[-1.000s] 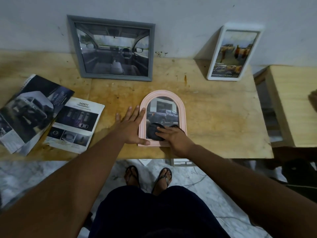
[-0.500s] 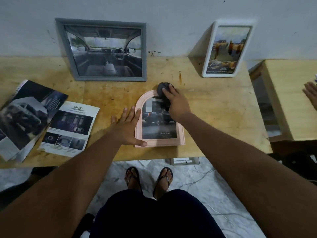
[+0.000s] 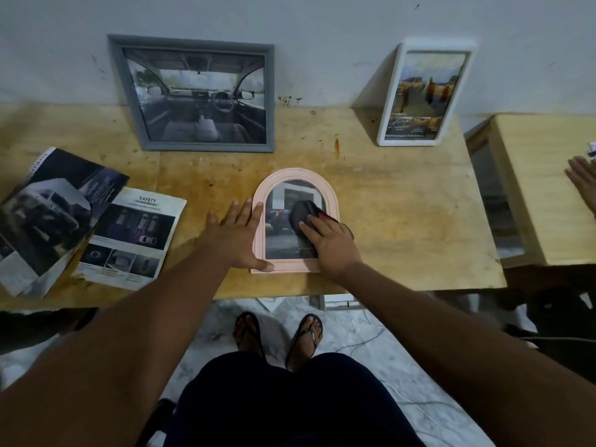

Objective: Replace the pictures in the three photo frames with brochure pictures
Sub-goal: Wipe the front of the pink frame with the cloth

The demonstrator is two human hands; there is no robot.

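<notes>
Flat on the tabletop [image 3: 403, 221], pink arched frame [image 3: 295, 175] pinned by the open, empty left hand [image 3: 238, 237] against sliding, right hand [image 3: 329, 243] closed on a dark cloth [image 3: 301, 214], seemingly wiping its glass.

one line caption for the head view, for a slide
Left hand steadies the pink arched frame flat on the table while the right hand wipes its glass with a dark cloth.
</notes>
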